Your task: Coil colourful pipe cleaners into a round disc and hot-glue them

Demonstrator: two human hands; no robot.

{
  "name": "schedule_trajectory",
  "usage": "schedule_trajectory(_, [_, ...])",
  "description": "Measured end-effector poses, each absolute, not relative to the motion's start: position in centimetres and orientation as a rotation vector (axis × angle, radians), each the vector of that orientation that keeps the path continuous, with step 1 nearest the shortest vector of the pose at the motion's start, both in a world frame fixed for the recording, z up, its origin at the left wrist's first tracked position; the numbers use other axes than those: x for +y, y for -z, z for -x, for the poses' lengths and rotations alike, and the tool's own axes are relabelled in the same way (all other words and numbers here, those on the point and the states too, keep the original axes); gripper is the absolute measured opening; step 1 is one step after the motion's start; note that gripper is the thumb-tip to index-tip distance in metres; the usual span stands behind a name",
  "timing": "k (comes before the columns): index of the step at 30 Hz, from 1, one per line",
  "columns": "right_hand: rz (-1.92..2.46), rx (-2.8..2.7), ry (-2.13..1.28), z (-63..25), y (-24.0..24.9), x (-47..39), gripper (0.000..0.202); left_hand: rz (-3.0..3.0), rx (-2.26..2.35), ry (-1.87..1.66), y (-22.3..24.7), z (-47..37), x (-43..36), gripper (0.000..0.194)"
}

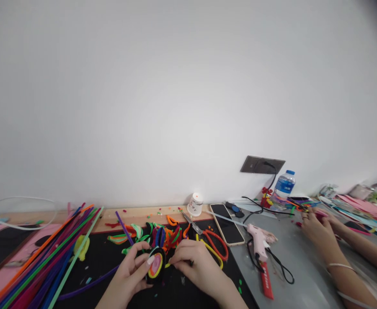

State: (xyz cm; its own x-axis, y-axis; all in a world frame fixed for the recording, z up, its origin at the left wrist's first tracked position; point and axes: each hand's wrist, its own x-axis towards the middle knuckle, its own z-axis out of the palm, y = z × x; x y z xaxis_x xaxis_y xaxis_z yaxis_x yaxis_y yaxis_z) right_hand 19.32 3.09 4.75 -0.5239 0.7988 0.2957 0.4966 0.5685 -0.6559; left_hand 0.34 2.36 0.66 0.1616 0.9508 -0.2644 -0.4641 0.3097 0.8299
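A round coil of pipe cleaners [156,265], pink at the centre with yellow and black rings, is held upright in my left hand [133,274], thumb on its face. Close beside its right edge, my right hand [196,264] pinches a short yellow-green piece [168,265] between thumb and fingertips. Just behind both hands lies a pile of bent, multicoloured pipe cleaners [167,236] on the black mat [188,292]. Scissors with orange and yellow handles [219,244] rest right of the pile, partly behind my right hand.
Long pipe cleaners [43,262] lie at the left beside a yellow piece [81,247]. A paper cup [195,204], phone [227,225], pink glue gun [259,242] with a cord, and bottle [284,186] stand or lie rightward. Another person's hands [317,227] work at far right.
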Motion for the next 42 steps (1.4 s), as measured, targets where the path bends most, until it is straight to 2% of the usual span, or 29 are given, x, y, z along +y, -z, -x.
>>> schedule_trajectory(6, [1.105,-2.120,-0.831,-19.3,-5.2,3.1,0.020,-0.666,0.780,-1.113,-0.9,-0.3,2.0,0.044])
schedule_trajectory(16, [1.396,-1.811,-1.078,-20.2,-4.4,4.0,0.009,-0.635,0.765,-1.179,0.2,-0.1,2.7,0.045])
schedule_trajectory(20, [1.339,-1.798,-1.190,-19.9,-4.8,3.6,0.008,-0.657,0.748,-1.152,0.0,-0.2,2.3,0.046])
schedule_trajectory(24, [1.203,-1.831,-1.301,-19.2,-4.3,3.2,0.015,-0.695,0.720,-1.091,-0.1,-0.5,2.0,0.039])
schedule_trajectory(28, [1.191,-1.873,-1.287,-19.0,-3.7,3.3,0.009,-0.725,0.711,-1.065,0.3,-0.7,1.9,0.039])
schedule_trajectory(42, [1.303,-1.836,-1.178,-19.7,-4.2,3.3,0.012,-0.862,0.834,-1.085,-0.4,-0.4,2.2,0.043])
